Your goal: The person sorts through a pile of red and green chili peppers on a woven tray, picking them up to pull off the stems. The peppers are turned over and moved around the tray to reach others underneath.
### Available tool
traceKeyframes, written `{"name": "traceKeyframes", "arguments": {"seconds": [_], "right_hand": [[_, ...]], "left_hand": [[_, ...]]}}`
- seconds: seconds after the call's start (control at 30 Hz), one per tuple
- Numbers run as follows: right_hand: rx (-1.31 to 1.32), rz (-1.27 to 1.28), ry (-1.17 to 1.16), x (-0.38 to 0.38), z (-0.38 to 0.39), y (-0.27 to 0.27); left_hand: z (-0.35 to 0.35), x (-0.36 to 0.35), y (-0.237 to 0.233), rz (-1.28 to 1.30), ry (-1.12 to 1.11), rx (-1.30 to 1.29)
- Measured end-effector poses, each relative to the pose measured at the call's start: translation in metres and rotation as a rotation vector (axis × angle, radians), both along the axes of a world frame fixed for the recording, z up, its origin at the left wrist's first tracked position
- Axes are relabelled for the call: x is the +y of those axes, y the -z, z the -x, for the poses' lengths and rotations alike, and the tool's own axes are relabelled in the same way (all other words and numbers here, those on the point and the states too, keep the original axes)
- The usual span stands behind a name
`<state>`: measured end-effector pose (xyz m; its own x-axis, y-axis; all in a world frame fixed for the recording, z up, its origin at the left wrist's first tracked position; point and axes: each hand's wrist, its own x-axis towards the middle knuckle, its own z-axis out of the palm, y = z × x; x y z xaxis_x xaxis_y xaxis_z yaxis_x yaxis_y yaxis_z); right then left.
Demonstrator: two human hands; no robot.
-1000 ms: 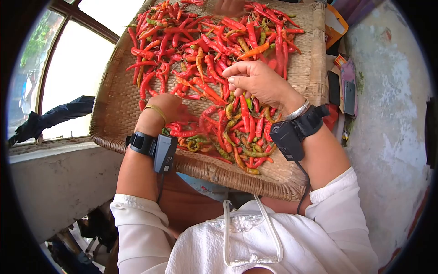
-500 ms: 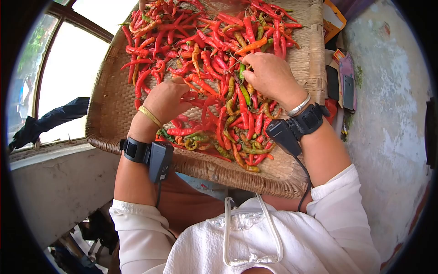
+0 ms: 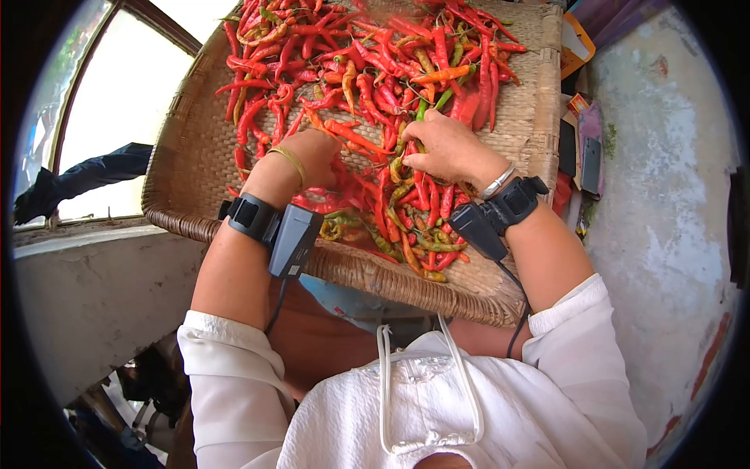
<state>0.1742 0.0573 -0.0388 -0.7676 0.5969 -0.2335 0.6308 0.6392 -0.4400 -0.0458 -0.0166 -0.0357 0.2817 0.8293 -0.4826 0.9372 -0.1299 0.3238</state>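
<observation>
Red, orange and green chili peppers (image 3: 367, 78) lie heaped in a wide woven basket tray (image 3: 512, 86). My left hand (image 3: 316, 156) is over the left part of the heap, with its fingers curled down against red chili peppers (image 3: 341, 173); the fingertips are mostly hidden. To its right, my right hand (image 3: 449, 148) has thumb and forefinger bent in around a chili pepper in the middle of the heap, its grip partly covered. A green chili pepper (image 3: 423, 108) pokes out just above the right knuckles. Yellow-green chili peppers (image 3: 439, 248) lie near the front rim.
The tray's front rim (image 3: 391, 277) is close to my lap. A window (image 3: 109, 102) and a dark cloth (image 3: 86, 184) are at the left. Phones (image 3: 591, 162) and packets stand right of the tray, beside a worn wall (image 3: 664, 195). Dark devices with cables are strapped to both wrists.
My right hand has shifted down and slightly left, away from the green chili pepper. My left hand has moved a little right and turned inward. The camera view has shifted slightly.
</observation>
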Motion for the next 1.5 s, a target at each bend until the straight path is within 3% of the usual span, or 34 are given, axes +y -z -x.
{"name": "traceKeyframes", "arguments": {"seconds": [0.13,0.2,0.3,0.43,0.47,0.53,0.6,0.67,0.7,0.73,0.8,1.0,1.13,1.27,1.33,1.43,1.5], "right_hand": [[0.069,0.044,-0.061,-0.004,-0.004,-0.009],[0.052,-0.055,-0.051,-0.004,-0.007,-0.004],[-0.166,-0.075,0.046,-0.008,-0.006,-0.011],[-0.055,0.035,0.057,-0.008,-0.004,-0.003],[-0.057,0.034,0.058,-0.008,-0.004,-0.003],[0.069,0.59,0.235,-0.009,0.0,-0.007],[0.082,0.552,0.214,-0.01,0.001,-0.005],[-0.055,-0.12,-0.072,-0.007,-0.003,0.009],[-0.139,-0.194,-0.102,-0.007,-0.003,0.006],[-0.147,-0.19,-0.102,-0.007,-0.002,0.003],[-0.138,-0.191,-0.104,-0.008,-0.002,0.001],[-0.06,-0.368,-0.097,-0.017,0.002,0.013],[-0.09,-0.303,-0.157,-0.013,0.006,0.0],[0.114,-0.182,-0.25,-0.016,0.013,-0.019],[0.225,-0.076,-0.237,-0.019,0.014,-0.027],[0.287,-0.08,-0.193,-0.009,0.008,-0.036],[0.376,-0.046,-0.101,-0.004,0.004,-0.043]], "left_hand": [[-0.01,0.005,0.003,0.002,0.057,0.183],[-0.013,0.007,0.003,0.011,0.038,0.253],[-0.022,0.004,-0.013,-0.072,-0.032,0.203],[-0.03,-0.003,-0.029,-0.203,-0.003,0.103],[-0.034,-0.008,-0.031,-0.293,-0.102,0.031],[-0.042,-0.013,-0.036,-0.378,-0.203,-0.045],[-0.045,-0.013,-0.04,-0.398,-0.258,-0.101],[-0.044,-0.009,-0.036,-0.393,-0.286,-0.094],[-0.043,-0.007,-0.033,-0.392,-0.312,-0.089],[-0.042,-0.004,-0.029,-0.387,-0.313,-0.096],[-0.043,-0.001,-0.026,-0.495,-0.343,-0.346],[-0.05,0.014,-0.033,-0.399,-0.407,-0.563],[-0.054,0.013,-0.034,-0.495,-0.375,-0.568],[-0.051,0.012,-0.034,-0.557,-0.447,-0.537],[-0.044,0.015,-0.031,-0.616,-0.545,-0.698],[-0.039,0.016,-0.043,-0.307,-0.839,-1.286],[-0.031,0.018,-0.044,-0.269,-0.815,-1.359]]}}
